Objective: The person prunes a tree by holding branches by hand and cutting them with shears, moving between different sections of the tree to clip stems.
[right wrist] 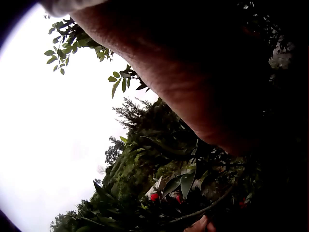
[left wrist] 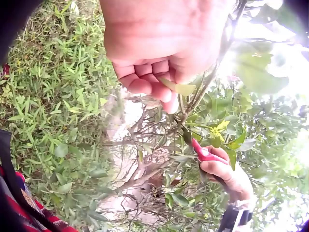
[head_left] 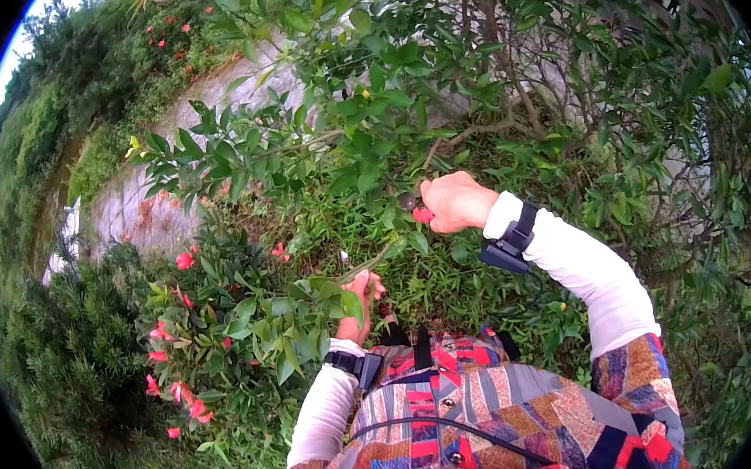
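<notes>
The left hand point(head_left: 362, 305) point(left wrist: 164, 43) has its fingers curled at a leafy green branch point(head_left: 371, 265) point(left wrist: 205, 87), gripping it low in the head view. A small leaf point(left wrist: 178, 87) sticks out by its fingertips. Higher and to the right, the right hand point(head_left: 457, 200) point(left wrist: 227, 170) grips a red-handled tool point(head_left: 423, 215) point(left wrist: 207, 154) among the leaves, close to the branch. The tool's working end is mostly hidden by foliage. In the right wrist view, the right hand point(right wrist: 169, 77) is large and dark, and the tool cannot be seen.
A leafy tree with bare inner branches point(head_left: 503, 54) spreads over the top and right. Red flowers point(head_left: 184, 261) grow on a bush at the left. Low green plants point(head_left: 304, 232) cover the ground below the hands, with a pale paved strip point(head_left: 146, 210) beyond.
</notes>
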{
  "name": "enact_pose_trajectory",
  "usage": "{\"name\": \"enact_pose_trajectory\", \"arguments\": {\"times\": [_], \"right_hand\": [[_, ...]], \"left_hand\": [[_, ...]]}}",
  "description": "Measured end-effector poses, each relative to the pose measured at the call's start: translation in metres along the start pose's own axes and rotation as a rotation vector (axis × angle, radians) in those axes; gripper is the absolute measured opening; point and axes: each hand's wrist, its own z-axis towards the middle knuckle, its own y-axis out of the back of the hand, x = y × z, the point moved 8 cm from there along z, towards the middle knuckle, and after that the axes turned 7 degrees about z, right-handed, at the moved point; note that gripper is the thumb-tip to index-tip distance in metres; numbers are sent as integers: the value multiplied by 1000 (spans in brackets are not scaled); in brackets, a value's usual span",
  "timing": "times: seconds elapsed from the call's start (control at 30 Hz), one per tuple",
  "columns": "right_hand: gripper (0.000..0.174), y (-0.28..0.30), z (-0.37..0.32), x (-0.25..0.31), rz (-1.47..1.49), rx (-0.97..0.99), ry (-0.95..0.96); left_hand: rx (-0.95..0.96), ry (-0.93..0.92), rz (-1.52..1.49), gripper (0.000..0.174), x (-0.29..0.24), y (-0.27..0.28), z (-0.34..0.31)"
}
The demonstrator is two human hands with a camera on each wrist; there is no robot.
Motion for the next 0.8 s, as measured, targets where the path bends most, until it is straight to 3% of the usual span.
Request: {"name": "enact_pose_trajectory", "arguments": {"times": [0.17,0.3,0.37,0.5,0.8], "right_hand": [[56,-2,-8,-10,145,-38,42],[65,10,-22,-33,382,-187,-33],[69,18,-41,-40,696,-339,-7],[65,-4,-65,-52,1125,-369,114],[63,-64,-130,-71,1367,-328,94]], "left_hand": [[2,-16,-11,35,-11,-6,-1],[0,-19,-11,36,-17,-4,2],[-6,-7,-28,36,-15,-1,6],[-30,14,-193,35,-32,-10,6],[-41,-142,-193,38,-89,-45,15]]}}
